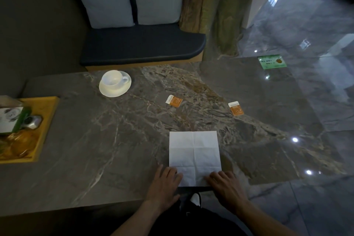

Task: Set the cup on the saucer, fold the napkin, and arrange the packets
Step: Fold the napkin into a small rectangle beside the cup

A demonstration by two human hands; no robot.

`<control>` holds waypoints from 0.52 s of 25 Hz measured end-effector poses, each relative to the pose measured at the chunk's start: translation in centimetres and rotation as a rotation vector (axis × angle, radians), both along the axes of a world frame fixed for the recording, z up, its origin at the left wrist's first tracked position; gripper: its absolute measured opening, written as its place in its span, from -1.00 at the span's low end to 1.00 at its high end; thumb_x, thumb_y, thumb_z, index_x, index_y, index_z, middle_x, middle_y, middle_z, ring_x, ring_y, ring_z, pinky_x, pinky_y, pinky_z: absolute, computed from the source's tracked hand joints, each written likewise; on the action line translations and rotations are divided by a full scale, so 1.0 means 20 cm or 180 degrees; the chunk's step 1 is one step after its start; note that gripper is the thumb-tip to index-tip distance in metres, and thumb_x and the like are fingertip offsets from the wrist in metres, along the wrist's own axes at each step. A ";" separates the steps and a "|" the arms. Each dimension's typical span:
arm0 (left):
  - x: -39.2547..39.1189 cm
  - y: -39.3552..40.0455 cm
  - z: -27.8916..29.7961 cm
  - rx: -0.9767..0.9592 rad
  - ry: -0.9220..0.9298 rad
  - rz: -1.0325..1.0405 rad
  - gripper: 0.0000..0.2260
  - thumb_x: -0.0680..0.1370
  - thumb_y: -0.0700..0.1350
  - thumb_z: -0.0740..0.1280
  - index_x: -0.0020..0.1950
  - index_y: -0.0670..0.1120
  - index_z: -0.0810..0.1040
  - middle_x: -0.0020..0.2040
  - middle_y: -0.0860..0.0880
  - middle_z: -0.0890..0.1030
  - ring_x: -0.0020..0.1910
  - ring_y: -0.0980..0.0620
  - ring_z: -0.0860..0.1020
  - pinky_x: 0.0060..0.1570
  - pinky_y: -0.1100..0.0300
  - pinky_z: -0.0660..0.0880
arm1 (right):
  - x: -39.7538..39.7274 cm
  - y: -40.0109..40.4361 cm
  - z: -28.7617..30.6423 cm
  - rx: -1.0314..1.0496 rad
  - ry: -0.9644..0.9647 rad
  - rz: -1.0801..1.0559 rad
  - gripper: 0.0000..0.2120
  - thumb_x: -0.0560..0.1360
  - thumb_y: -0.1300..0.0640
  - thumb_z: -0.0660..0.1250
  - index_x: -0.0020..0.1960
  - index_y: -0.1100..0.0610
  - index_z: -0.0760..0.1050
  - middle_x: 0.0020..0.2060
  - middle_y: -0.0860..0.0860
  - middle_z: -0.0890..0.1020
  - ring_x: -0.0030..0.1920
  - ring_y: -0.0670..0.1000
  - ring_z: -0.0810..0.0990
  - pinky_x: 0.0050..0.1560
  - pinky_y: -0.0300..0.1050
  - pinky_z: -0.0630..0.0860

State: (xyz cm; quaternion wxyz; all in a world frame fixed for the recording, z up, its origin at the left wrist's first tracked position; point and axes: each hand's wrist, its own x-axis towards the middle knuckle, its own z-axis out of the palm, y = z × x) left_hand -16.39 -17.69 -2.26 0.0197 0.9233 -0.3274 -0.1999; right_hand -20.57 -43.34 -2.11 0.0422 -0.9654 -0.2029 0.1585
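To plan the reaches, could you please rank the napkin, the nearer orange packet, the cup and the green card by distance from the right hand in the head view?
1. napkin, under the right hand
2. orange packet, ahead, slightly right
3. cup, far left, on its saucer
4. green card, far right corner

Nothing I can read: print on my two orange packets (174,100) (236,108), far-right green card (272,61) and left green box (11,119) is too blurred.
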 end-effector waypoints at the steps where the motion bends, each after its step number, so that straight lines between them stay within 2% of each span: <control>1: -0.01 0.00 0.00 0.0000 0.0003 -0.0037 -0.41 0.15 0.23 0.45 0.11 0.04 0.49 0.05 -0.03 0.56 0.07 -0.05 0.51 0.16 -0.10 0.52 | -0.01 -0.01 0.00 0.0051 -0.0049 0.0006 -0.64 0.20 0.07 0.50 -0.01 -0.05 0.56 -0.18 -0.08 0.56 -0.27 0.01 0.51 -0.31 -0.07 0.48; 5: -0.05 0.03 -0.03 -0.0172 -0.0172 -0.0255 -0.67 0.27 0.11 0.40 -0.03 0.02 0.51 0.00 -0.02 0.58 -0.03 -0.04 0.55 0.12 -0.02 0.53 | -0.04 -0.05 -0.01 0.0201 -0.0192 0.0075 -0.85 0.34 0.03 0.36 -0.09 -0.07 0.56 -0.27 -0.10 0.54 -0.31 -0.01 0.51 -0.30 -0.08 0.45; 7: -0.06 0.04 -0.04 -0.0204 -0.0279 -0.0387 -0.75 0.28 0.04 0.38 -0.09 0.02 0.52 -0.04 -0.02 0.58 -0.08 -0.04 0.57 0.10 0.01 0.53 | -0.04 -0.06 -0.01 0.0175 -0.0232 0.0112 -0.84 0.38 0.01 0.26 -0.10 -0.07 0.57 -0.30 -0.10 0.54 -0.31 -0.02 0.51 -0.30 -0.10 0.45; 10: -0.04 0.05 -0.03 -0.0230 -0.0277 -0.0385 -0.70 0.25 0.11 0.38 -0.08 0.06 0.54 -0.06 0.02 0.58 -0.10 0.00 0.57 0.07 0.02 0.55 | -0.05 -0.04 0.02 0.0099 -0.0150 0.0130 -0.85 0.37 0.01 0.25 -0.11 -0.07 0.57 -0.30 -0.10 0.53 -0.29 -0.02 0.51 -0.30 -0.11 0.44; 13: -0.03 0.04 -0.03 -0.0133 -0.0193 -0.0398 -0.52 0.17 0.20 0.40 0.02 0.06 0.48 -0.03 0.03 0.54 -0.07 0.01 0.54 0.06 0.00 0.53 | -0.04 -0.03 0.03 0.0020 0.0022 0.0049 -0.75 0.30 -0.09 0.25 -0.07 -0.08 0.54 -0.15 -0.09 0.56 -0.17 -0.01 0.53 -0.26 -0.09 0.50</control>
